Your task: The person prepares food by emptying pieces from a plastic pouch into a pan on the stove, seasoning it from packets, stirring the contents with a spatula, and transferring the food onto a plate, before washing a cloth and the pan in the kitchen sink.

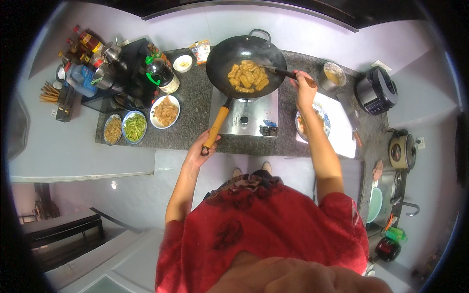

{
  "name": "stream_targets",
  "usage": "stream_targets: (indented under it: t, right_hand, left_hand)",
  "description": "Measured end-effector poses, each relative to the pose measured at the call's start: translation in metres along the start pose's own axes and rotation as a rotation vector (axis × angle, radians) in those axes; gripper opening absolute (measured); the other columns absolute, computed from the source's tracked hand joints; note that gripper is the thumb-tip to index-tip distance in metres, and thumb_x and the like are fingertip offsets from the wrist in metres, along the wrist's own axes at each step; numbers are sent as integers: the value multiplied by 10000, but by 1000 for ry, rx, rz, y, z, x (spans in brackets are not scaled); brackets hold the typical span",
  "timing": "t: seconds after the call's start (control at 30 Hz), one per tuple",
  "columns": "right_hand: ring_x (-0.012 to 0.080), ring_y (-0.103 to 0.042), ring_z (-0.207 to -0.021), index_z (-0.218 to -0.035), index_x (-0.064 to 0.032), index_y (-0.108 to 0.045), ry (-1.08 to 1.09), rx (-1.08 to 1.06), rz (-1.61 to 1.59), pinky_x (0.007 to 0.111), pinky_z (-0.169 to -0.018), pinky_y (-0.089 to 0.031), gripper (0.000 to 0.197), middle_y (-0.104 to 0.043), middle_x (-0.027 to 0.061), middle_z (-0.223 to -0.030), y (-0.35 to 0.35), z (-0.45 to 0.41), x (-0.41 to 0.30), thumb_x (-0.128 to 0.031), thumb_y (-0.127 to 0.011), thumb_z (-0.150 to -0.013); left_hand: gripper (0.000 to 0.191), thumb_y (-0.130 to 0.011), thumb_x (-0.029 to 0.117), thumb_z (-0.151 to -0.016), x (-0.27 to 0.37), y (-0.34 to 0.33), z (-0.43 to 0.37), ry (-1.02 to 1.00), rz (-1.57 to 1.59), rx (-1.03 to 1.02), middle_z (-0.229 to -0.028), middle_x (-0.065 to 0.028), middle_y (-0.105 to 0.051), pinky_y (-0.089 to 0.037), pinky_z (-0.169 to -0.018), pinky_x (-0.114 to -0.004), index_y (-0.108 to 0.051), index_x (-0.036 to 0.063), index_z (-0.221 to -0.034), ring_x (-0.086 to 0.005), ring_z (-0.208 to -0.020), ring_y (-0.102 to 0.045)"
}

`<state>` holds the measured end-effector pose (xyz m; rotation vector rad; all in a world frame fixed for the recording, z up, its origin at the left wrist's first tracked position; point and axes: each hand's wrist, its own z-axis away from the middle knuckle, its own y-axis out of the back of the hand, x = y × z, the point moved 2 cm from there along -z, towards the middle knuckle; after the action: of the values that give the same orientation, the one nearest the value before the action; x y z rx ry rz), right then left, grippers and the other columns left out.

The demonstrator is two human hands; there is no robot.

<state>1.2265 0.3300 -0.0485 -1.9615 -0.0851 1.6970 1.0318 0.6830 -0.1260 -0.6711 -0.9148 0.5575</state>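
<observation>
My left hand grips the wooden handle of a black wok on a steel gas stove. Browned, elongated food pieces lie in the wok, with a wisp of steam near them. Above the wok's right rim, my right hand is closed around the wooden handle of a spatula, whose metal end reaches in beside the pieces. Beneath my right forearm, a patterned bowl with food in it is partly hidden on a white cutting board.
Left of the stove are a plate of raw-looking meat, a bowl of green vegetables, a bowl of shreds, a small white bowl and a large sauce bottle. A cleaver, metal pot and pressure cooker stand right.
</observation>
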Motion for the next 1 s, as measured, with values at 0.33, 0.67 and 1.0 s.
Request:
stream_targets:
  t: [0.33,0.67,1.0]
  right_hand:
    - [206,-582,-1024,-1153,30,-562,-35,-198,151,294,-886,-490,327,-613,137,-1118,4,43,37,-122,-642,-875]
    - [250,-574,-1038,-1298,-81,-407,-1070,-691,220,382,-847,-504,485,-513,95,-1168,75,231,133,-90,-591,-849]
    - [254,-573,-1028,-1282,39,-402,-1368,-1595,581,373,-860,-487,427,-538,150,-1178,13,404,149,-76,-542,-895]
  left_hand:
    - [406,-415,334,-991,-22,30,33,-113,52,56,-1114,-122,-617,-506,-765,-324,-461,72,-1299,-219,-903,-611]
    - [380,-373,371,-1006,-191,92,219,-508,343,594,-1050,-116,-634,-509,-786,-336,-535,64,-1160,-207,-877,-623]
    - [235,-519,261,-965,-374,22,448,-834,137,1582,-861,-17,-633,-488,-664,-236,-613,45,-958,-84,-746,-585]
